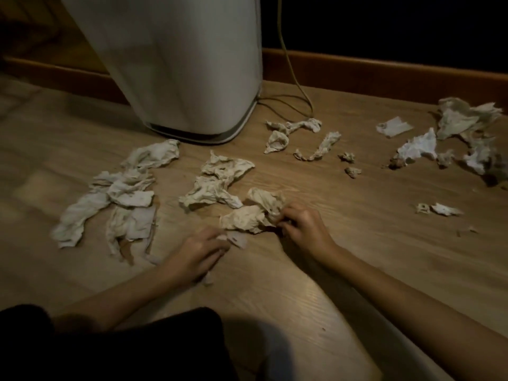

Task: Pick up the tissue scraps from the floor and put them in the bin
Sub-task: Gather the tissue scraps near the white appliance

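1. The right hand (299, 225) has its grip clamped, fingertips pinching a crumpled tissue (251, 217) that lies on the floor (357, 243).
2. The left hand (199, 250) is blurred over a small scrap (237, 240); I cannot tell whether its grip is apart or together.
3. The floor is wood-grain and dimly lit, with a brown skirting board (384, 72) and a cord (291, 67) at its far edge.
4. The white bin (178, 64) stands there too. Torn, off-white tissue scraps (115, 193) are scattered in front of the bin, reaching to the right edge.
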A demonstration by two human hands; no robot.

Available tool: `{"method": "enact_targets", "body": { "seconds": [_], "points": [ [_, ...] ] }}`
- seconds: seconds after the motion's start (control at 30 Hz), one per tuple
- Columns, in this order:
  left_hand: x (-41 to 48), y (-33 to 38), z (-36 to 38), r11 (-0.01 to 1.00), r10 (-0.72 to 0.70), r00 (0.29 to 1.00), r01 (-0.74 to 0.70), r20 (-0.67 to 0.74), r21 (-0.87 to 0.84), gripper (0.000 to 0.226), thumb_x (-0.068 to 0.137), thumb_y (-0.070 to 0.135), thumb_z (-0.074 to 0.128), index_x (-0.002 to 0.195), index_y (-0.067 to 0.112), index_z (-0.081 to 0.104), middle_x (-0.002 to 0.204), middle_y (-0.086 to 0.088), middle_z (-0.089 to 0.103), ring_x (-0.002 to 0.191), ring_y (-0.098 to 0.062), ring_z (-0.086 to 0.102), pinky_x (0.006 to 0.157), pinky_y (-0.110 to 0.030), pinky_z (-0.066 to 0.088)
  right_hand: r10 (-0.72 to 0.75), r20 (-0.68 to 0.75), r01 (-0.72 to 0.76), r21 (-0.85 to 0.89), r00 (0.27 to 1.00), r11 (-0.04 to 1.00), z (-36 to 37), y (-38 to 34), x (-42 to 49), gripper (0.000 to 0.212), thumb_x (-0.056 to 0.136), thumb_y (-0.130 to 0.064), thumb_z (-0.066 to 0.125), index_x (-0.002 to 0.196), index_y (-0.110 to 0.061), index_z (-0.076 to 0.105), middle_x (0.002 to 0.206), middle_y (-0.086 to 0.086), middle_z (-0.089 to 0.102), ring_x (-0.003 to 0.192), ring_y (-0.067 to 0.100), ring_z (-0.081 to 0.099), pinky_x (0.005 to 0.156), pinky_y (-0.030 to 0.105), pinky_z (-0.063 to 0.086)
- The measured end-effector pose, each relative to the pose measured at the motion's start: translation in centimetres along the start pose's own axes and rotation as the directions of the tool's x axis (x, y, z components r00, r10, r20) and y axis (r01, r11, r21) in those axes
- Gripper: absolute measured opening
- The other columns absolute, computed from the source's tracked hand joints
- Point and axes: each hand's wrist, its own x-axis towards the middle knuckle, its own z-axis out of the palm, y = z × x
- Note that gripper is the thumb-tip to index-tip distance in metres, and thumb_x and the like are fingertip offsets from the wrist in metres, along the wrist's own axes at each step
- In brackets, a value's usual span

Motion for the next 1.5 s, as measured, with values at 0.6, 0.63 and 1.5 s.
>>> {"method": "enact_targets", "body": {
  "seconds": [0.6, 0.63, 1.5],
  "points": [
    [-2.6, -15.8, -7.6, 0.564, -0.825, 0.563, 0.819, -0.048, -0.107, 0.062, 0.074, 0.015, 0.073, 0.131, 0.012, 0.05, 0.118, -0.021, 0.061, 0.113, -0.035, 0.054, 0.095, -0.039, 0.044, -0.073, 0.121, 0.111, -0.349, 0.99, 0.931, 12.3, -8.4, 11.6, 0.044, 0.074, 0.0, 0.064, 0.117, -0.005, 0.055, 0.12, 0.015, 0.051, 0.104, 0.034, 0.047, 0.084, 0.041, 0.043],
    [-2.3, -15.3, -7.4, 0.581, -0.814, 0.575, 0.804, -0.089, -0.125, 0.053, 0.074, 0.01, 0.071, 0.125, 0.009, 0.057, 0.116, -0.022, 0.062, 0.11, -0.036, 0.055, 0.093, -0.037, 0.044, -0.084, 0.131, 0.123, -0.328, 0.988, 0.937, 12.4, -8.4, 11.6, 0.041, 0.072, 0.003, 0.063, 0.112, -0.003, 0.058, 0.113, 0.015, 0.053, 0.1, 0.034, 0.049, 0.081, 0.039, 0.042],
    [-6.2, -16.2, -9.0, 0.592, -0.805, 0.575, 0.796, -0.147, -0.128, 0.025, 0.073, 0.007, 0.068, 0.098, 0.003, 0.071, 0.099, -0.025, 0.068, 0.095, -0.038, 0.062, 0.084, -0.036, 0.048, -0.136, 0.366, 0.228, -0.219, 0.921, 0.949, 12.5, -12.7, 13.9, 0.038, 0.081, 0.003, 0.048, 0.117, -0.009, 0.053, 0.115, 0.016, 0.047, 0.104, 0.031, 0.045, 0.073, 0.025, 0.028]
  ]
}}
